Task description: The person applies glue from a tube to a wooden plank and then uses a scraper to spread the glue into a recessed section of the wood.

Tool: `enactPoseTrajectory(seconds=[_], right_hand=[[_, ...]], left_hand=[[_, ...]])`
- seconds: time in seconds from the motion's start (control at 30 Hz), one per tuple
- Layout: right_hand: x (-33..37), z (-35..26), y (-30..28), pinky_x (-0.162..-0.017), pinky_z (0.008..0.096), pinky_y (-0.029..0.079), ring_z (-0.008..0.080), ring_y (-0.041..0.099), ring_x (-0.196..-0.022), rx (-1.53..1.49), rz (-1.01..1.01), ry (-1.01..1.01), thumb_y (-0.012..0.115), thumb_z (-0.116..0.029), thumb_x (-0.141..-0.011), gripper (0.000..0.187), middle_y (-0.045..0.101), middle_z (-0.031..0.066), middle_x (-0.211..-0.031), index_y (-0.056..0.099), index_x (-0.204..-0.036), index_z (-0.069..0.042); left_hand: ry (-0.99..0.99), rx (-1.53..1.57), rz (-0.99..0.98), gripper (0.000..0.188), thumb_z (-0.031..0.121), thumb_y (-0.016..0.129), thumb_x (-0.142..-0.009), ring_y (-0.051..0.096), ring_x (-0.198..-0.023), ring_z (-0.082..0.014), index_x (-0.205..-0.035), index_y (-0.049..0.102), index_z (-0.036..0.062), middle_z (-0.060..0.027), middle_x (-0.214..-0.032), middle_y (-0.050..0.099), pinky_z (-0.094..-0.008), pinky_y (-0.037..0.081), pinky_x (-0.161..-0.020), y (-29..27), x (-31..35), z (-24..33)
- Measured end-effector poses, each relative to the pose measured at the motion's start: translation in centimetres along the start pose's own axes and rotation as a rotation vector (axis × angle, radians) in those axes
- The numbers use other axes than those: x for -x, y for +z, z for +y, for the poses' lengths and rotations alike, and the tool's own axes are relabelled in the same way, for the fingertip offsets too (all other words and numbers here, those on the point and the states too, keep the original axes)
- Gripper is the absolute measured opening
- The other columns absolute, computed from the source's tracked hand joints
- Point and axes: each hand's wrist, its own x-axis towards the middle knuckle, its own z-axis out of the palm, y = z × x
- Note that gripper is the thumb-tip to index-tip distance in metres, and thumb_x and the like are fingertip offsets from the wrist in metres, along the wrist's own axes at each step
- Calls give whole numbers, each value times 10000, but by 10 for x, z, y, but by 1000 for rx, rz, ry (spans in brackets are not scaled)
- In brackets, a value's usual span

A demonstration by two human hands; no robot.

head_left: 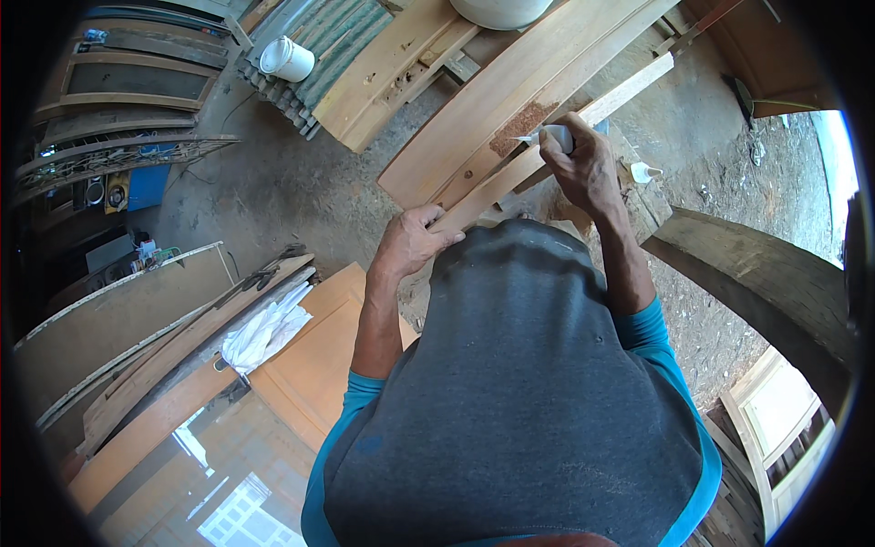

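Note:
My left hand (412, 242) is closed around the near end of a long, narrow wooden strip (497, 187), which slants away to the upper right. My right hand (584, 164) wraps around a white squeeze bottle (558, 139) held over the strip, its thin pointed nozzle facing left. Beside the strip lies a wide wooden board (474, 118) with a small round hole near its close end. Reddish-brown sawdust (522, 128) is heaped on the board just past the nozzle. Whether anything flows from the nozzle is too small to tell.
Right of my right hand lies another small white bottle (643, 172). A thick timber beam (747, 264) crosses the right side. Wooden panels (310, 351) and a white cloth (266, 335) are at left. A white bucket (287, 59) stands on corrugated sheets (339, 68).

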Motion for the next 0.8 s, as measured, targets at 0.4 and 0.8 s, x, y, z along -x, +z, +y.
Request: enactPoseTrajectory(seconds=[0.4,0.8], right_hand=[[2,-7,4,-722,357,582,165,689,-764,18,-6,2,728,-212,-1001,236,715,133,-823,707,-1068,13],[1,3,15,-705,348,572,155,679,-746,53,-8,-72,736,-221,-995,243,706,124,-804,704,-1068,9]], left_hand=[[-16,6,3,362,295,903,-826,659,-760,-127,-1019,787,13,-49,-812,730,-322,516,-734,0,1,2],[17,8,11,342,282,897,-827,646,-747,-128,-1006,785,13,-51,-794,722,-324,507,-714,2,0,-3]])
